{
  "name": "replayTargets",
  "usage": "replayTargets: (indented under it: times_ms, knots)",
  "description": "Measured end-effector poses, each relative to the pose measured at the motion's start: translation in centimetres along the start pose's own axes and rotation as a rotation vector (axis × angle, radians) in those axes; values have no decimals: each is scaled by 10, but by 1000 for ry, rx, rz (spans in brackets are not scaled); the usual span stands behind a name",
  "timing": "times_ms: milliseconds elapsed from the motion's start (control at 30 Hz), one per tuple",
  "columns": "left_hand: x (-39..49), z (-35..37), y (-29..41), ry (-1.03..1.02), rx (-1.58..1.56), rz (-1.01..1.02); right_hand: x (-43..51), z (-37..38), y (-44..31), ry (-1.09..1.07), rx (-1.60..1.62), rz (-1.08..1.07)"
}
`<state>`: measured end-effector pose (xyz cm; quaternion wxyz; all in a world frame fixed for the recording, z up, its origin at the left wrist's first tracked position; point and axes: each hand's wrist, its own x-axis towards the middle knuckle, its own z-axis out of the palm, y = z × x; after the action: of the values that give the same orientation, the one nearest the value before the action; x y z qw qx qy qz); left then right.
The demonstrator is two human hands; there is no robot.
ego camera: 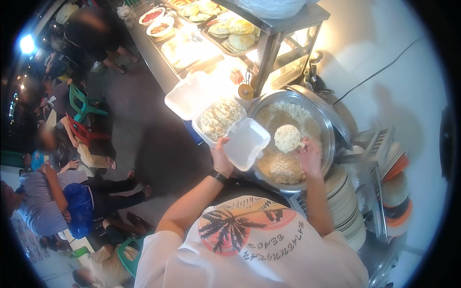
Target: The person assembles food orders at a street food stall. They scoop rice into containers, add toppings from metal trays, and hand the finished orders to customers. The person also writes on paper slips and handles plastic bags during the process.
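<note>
My left hand, a dark band at its wrist, grips open white foam takeout containers. Fried-looking rice fills one foam compartment, whose lid is folded out to the upper left. A foam section without food lies to the right; whether it belongs to a second container, I cannot tell. In my right hand is the handle of a small cup heaped with rice. The cup is over a large round metal pot, where more rice lies, partly hidden by my hand and the cup.
A metal lid leans against the pot's right side. Stacked plates stand beside a rack. Beyond the pot, a lit counter bears trays of food under a metal shelf. People sit at left near plastic chairs.
</note>
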<state>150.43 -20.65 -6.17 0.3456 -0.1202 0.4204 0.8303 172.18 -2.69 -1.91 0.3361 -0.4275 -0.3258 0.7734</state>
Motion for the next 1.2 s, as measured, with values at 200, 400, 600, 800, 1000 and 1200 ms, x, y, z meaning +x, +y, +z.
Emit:
replayTargets:
  times_ms: [200,400,600,800,1000,1200]
  knots:
    - [-25,39,-29,18,-162,10,-34,68,-29,-402,-652,-429]
    - [-41,62,-38,96,-227,81,-93,99,-14,-692,-1621,-1033]
    - [-53,70,-36,144,-212,194,-83,97,-24,-682,-1745,-1119]
    - [-49,60,-38,58,-223,202,-82,85,-25,-822,-1661,-1120]
    - [-44,51,-47,43,-237,20,-75,78,-35,-863,-1710,-1176]
    - [-45,48,-41,70,-177,15,-71,73,-46,-839,-1761,-1206]
